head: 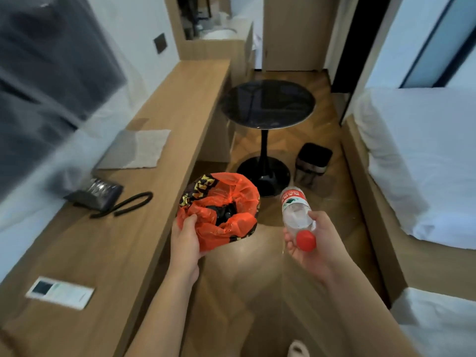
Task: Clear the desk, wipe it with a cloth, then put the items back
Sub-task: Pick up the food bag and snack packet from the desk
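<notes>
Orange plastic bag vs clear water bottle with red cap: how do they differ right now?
The orange plastic bag is soft, crumpled and opaque, with black and yellow print; the clear water bottle with red cap is rigid and see-through, with a red label. The left hand grips the bag beside the wooden desk's edge; the right hand holds the bottle near its cap, out over the floor. Shared: both are held off the desk.

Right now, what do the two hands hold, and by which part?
The left hand grips the orange plastic bag at its near edge. The right hand holds the water bottle near its neck, just beside the red cap.
</notes>
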### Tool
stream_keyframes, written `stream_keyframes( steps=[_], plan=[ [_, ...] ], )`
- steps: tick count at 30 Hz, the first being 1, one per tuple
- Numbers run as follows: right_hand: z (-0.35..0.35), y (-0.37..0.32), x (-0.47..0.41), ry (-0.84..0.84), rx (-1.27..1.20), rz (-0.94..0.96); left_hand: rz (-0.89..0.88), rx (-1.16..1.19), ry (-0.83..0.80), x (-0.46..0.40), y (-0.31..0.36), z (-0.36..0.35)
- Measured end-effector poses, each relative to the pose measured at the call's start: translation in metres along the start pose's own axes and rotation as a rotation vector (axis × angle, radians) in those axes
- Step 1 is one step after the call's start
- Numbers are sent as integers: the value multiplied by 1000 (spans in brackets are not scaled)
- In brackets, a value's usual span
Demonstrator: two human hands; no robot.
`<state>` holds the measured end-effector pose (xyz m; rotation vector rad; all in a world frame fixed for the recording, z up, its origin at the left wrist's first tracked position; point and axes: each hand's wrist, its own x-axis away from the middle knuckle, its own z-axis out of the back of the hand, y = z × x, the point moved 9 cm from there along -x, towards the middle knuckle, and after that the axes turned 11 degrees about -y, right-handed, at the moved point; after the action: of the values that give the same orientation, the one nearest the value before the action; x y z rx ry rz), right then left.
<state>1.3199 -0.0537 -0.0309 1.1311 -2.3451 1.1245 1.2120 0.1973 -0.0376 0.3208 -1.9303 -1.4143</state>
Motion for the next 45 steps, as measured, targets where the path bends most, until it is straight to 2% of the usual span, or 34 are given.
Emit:
stream_keyframes(
  steps=[5,12,19,27,31,34,38,42,45],
  plan=[
    [45,-88,-62,41,-114,-2,27,-79,-107,-86,3,-102],
    [78,-235,-137,35,-153,13,64,-115,-87,-176,26,-227],
    [102,-333,-225,61,-142,-20,117,-88,-61,-264,48,-336],
    [140,-476,-335,205,-125,-6,170,-174,-167,-401,52,-490],
    [167,-552,-377,258,-138,43,159,-318,-244,-458,58,-581],
    [188,-588,-413,268,-149,15,159,-538,-305,-492,45,-627],
    [210,-617,-482,230,-209,-79,219,-745,-319,-533,28,-675],
    [214,-646,-548,135,-156,-195,207,-883,-288,-575,21,-711],
    [235,-662,-593,150,-83,-265,229,-957,-279,-611,-1,-730]
  ],
)
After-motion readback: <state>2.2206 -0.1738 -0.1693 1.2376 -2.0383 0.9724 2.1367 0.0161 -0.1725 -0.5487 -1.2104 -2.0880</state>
